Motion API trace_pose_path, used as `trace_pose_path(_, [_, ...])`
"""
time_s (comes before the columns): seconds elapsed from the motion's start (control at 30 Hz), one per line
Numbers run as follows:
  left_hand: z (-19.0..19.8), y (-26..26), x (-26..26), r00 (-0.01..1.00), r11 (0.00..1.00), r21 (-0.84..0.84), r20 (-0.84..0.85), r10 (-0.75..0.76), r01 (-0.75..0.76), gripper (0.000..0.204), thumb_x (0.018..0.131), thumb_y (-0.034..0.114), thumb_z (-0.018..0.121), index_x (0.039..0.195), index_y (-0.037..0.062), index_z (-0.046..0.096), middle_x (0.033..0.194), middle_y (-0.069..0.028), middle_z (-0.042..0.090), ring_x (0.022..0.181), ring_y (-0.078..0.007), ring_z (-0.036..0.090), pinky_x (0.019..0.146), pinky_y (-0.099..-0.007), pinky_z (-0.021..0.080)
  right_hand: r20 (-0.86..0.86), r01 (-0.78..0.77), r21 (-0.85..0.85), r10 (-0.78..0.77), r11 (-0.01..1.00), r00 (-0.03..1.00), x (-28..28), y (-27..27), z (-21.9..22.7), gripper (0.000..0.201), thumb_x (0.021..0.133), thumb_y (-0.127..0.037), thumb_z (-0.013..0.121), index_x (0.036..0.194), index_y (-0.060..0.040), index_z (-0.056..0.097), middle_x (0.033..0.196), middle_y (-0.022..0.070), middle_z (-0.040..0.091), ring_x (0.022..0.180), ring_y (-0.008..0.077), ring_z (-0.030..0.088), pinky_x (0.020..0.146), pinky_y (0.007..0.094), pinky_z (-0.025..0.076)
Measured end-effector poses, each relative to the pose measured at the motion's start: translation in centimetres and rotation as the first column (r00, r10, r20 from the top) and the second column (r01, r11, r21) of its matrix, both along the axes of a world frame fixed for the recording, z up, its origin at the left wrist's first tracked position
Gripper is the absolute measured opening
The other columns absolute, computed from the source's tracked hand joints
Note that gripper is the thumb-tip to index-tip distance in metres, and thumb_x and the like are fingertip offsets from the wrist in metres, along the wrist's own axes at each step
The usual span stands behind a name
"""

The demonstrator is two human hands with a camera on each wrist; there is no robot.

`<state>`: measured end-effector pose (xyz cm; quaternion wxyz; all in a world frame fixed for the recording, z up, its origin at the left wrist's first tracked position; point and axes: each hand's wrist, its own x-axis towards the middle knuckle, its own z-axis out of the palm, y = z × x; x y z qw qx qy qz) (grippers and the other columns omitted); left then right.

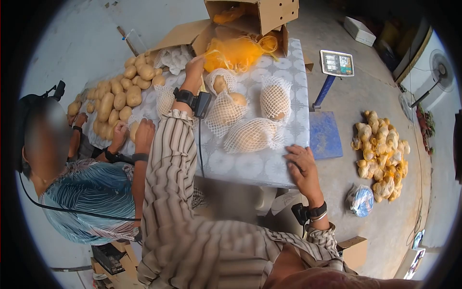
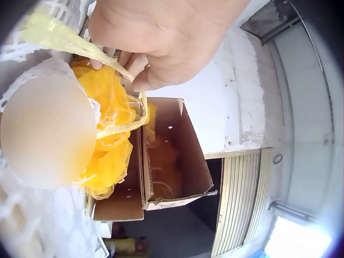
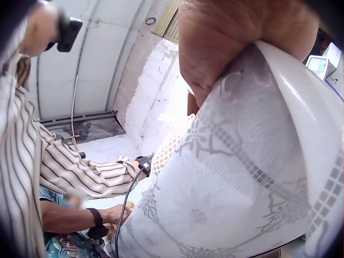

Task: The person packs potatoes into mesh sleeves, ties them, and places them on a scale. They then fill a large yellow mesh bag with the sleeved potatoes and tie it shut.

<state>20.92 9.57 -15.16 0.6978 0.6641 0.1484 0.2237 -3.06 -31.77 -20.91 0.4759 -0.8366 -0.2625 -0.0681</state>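
My left hand (image 1: 195, 68) reaches to the pile of orange net bags (image 1: 233, 54) at the table's back. The left wrist view has this hand (image 2: 161, 37) pinching a pale yellow strip (image 2: 67, 40) between thumb and fingers beside the orange netting (image 2: 107, 97). My right hand (image 1: 302, 167) rests on the table's front right corner, fingers spread; its palm side (image 3: 236, 43) shows at the cloth edge in the right wrist view. Several potatoes in white foam nets lie between the hands, among them one (image 1: 252, 137) near the front and one (image 1: 275, 101) at the right.
Loose potatoes (image 1: 115, 96) are heaped at the left, where another person (image 1: 91, 192) handles some. Cardboard boxes (image 1: 274, 17) stand behind the netting. A scale with a blue platform (image 1: 326, 135) stands right of the table (image 1: 240, 171); bagged produce (image 1: 381, 154) lies on the floor.
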Motion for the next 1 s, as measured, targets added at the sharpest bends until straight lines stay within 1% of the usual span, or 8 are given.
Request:
trace_pose_path(0.2, [-1.6, 1.5, 1.5, 0.991, 0.992, -0.058, 0.077, -0.111, 0.115, 0.035, 0.092, 0.019, 0.058, 0.119, -0.0025, 0.062, 0.116, -0.0094, 0.064, 0.107, -0.016, 0.058, 0.093, -0.0263, 0.042, 0.014, 0.017, 0.002, -0.017, 1.0, 1.0, 0.0, 0.0, -0.1, 0.022, 0.082, -0.004, 0.059, 0.103, -0.0078, 0.066, 0.121, 0.0111, 0.061, 0.123, 0.0323, 0.05, 0.112, 0.0532, 0.021])
trace_pose_path(0.4, [-0.9, 0.1, 1.5, 0.988, 0.981, 0.123, -0.025, -0.15, 0.152, 0.045, 0.093, 0.031, 0.057, 0.125, -0.0015, 0.059, 0.121, -0.01, 0.062, 0.111, -0.0163, 0.056, 0.095, -0.0273, 0.041, 0.012, 0.002, 0.015, -0.002, 1.0, 1.0, 0.0, -0.1, -0.2, 0.022, 0.082, -0.004, 0.059, 0.102, -0.0077, 0.065, 0.121, 0.0107, 0.061, 0.121, 0.0319, 0.05, 0.112, 0.0526, 0.021])
trace_pose_path(0.47, [0.6, -1.3, 0.4, 0.971, 0.979, 0.159, -0.223, -0.089, 0.126, 0.05, 0.093, 0.035, 0.057, 0.127, -0.0013, 0.057, 0.121, -0.0126, 0.062, 0.108, -0.0169, 0.058, 0.092, -0.0285, 0.043, 0.009, 0.0, 0.015, 0.0, 1.0, 1.0, 0.0, 0.0, 0.0, 0.022, 0.082, -0.004, 0.058, 0.102, -0.0076, 0.066, 0.121, 0.0108, 0.061, 0.122, 0.0317, 0.05, 0.112, 0.0527, 0.021])
trace_pose_path(0.6, [0.7, -1.4, 0.1, 0.967, 0.984, 0.177, -0.254, 0.033, 0.013, 0.051, 0.092, 0.038, 0.058, 0.124, -0.0009, 0.06, 0.116, -0.0133, 0.065, 0.104, -0.0166, 0.06, 0.09, -0.0285, 0.045, -0.006, 0.011, 0.013, -0.01, 1.0, 1.0, -0.1, 0.0, 0.1, 0.022, 0.082, -0.004, 0.058, 0.102, -0.0076, 0.066, 0.121, 0.0108, 0.061, 0.123, 0.0315, 0.05, 0.112, 0.053, 0.021])
trace_pose_path(0.67, [0.3, -0.5, 0.0, 0.998, 0.972, 0.228, 0.013, 0.061, -0.062, 0.048, 0.092, 0.039, 0.059, 0.118, -0.0016, 0.065, 0.109, -0.0115, 0.068, 0.102, -0.0164, 0.061, 0.09, -0.0281, 0.045, -0.009, 0.006, 0.017, -0.006, 1.0, 1.0, -0.1, 0.0, 0.1, 0.022, 0.083, -0.004, 0.058, 0.103, -0.0076, 0.066, 0.122, 0.0107, 0.061, 0.123, 0.0312, 0.05, 0.112, 0.0535, 0.021])
trace_pose_path(0.8, [3.7, -1.1, -2.2, 0.967, 0.909, 0.366, 0.223, 0.124, -0.201, 0.042, 0.094, 0.034, 0.057, 0.112, -0.0015, 0.068, 0.105, -0.0081, 0.07, 0.096, -0.0154, 0.063, 0.087, -0.0281, 0.046, -0.01, 0.001, 0.01, -0.001, 1.0, 1.0, -0.1, -0.1, 0.0, 0.023, 0.083, -0.004, 0.058, 0.104, -0.0078, 0.066, 0.122, 0.0108, 0.061, 0.123, 0.0311, 0.05, 0.112, 0.0537, 0.02])
trace_pose_path(0.87, [7.2, -3.2, -4.6, 0.858, 0.934, 0.299, 0.514, 0.013, -0.193, 0.035, 0.094, 0.027, 0.058, 0.109, -0.0037, 0.068, 0.102, -0.0093, 0.069, 0.091, -0.0157, 0.064, 0.083, -0.0265, 0.049, 0.001, 0.007, 0.013, -0.007, 1.0, 1.0, -0.1, 0.0, -0.1, 0.024, 0.082, -0.003, 0.058, 0.104, -0.0079, 0.066, 0.122, 0.0109, 0.061, 0.123, 0.0311, 0.05, 0.112, 0.0537, 0.02])
trace_pose_path(1.0, [11.8, -5.0, -8.0, 0.812, 0.999, 0.037, 0.583, -0.039, 0.022, 0.024, 0.091, 0.013, 0.061, 0.107, -0.0047, 0.063, 0.097, -0.0094, 0.066, 0.086, -0.0149, 0.064, 0.077, -0.0242, 0.051, 0.018, 0.01, 0.022, -0.011, 1.0, 1.0, -0.1, 0.0, -0.3, 0.023, 0.082, -0.003, 0.058, 0.103, -0.008, 0.066, 0.121, 0.0106, 0.062, 0.122, 0.0308, 0.05, 0.112, 0.0533, 0.02])
